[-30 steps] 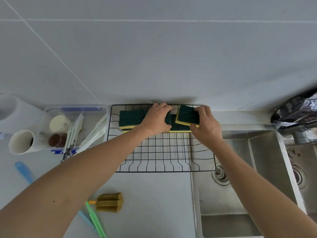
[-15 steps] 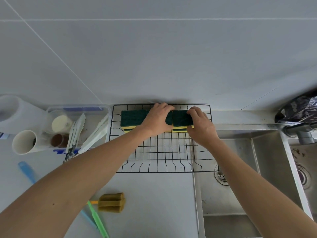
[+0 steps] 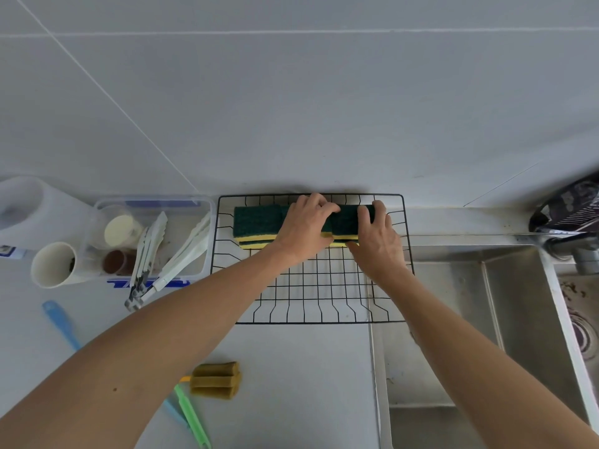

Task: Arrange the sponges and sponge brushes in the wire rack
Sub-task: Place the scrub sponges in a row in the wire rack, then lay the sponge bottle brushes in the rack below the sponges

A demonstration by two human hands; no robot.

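Both hands are seen from the head view at the far side of the wire rack [image 3: 311,286]. The left hand [image 3: 303,230] is laid over the middle of the sponge row, its fingers curled over the far edge of the sponges [image 3: 259,223], so they are gripped. The right hand [image 3: 376,238] is clasped on the right end of the row, fingers over the green top and thumb at the near yellow edge.

At least two sponges can be counted, and a stacked yellow edge at the near left suggests more; the exact number cannot be told under the hands. Each is shown with a dark green scouring face up and a yellow foam layer beneath. Their long axis is run left to right along the rack's far wall, end to end.

One sponge brush [image 3: 215,380] is seen on the counter, near and left of the rack, well apart from it. Its olive-yellow foam head is pointed right and its green handle is angled toward the near edge. A blue handle [image 3: 60,320] is seen further left; what it belongs to cannot be told.

The rack is black, a wire grid, and is set partly over the sink [image 3: 470,319] edge. One clear container [image 3: 152,238] with tongs [image 3: 181,254] is placed left of it, beside one white cup [image 3: 53,265].
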